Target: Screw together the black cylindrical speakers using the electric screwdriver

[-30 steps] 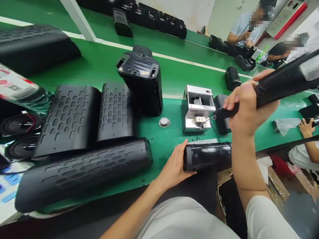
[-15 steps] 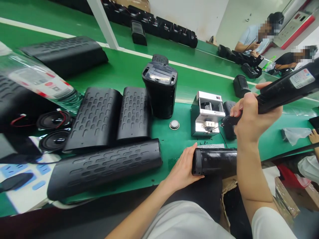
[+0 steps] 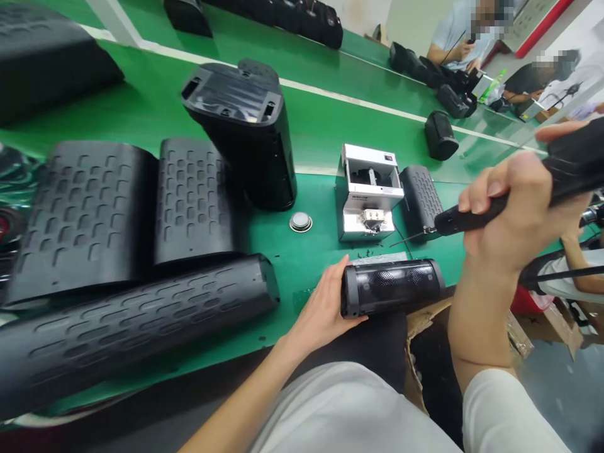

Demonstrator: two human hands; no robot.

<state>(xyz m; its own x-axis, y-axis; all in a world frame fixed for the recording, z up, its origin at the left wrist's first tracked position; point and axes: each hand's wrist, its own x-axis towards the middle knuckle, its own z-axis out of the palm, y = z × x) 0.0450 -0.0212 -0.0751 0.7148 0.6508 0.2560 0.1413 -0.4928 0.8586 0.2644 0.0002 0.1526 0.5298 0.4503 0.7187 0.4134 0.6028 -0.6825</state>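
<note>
My left hand (image 3: 323, 309) curls round the left end of a small black cylindrical speaker (image 3: 391, 286) lying on its side at the near edge of the green bench. Raised above it on the right, my right hand (image 3: 521, 211) grips a black electric screwdriver (image 3: 528, 189). The screwdriver's thin bit (image 3: 408, 238) points left and hangs just right of the silver screw feeder box (image 3: 370, 192), a little above the speaker.
Several black perforated speaker grilles (image 3: 193, 201) lie at left, with a long one (image 3: 127, 327) near the edge. An upright black speaker housing (image 3: 245, 132) stands behind them, and a round metal disc (image 3: 301, 221) lies on the green bench (image 3: 330, 138). Other people work at the far right.
The screwdriver's bit has drawn back to the right, away from the screw feeder's opening. The view has shifted closer and to the right. My left hand stays on the speaker.
</note>
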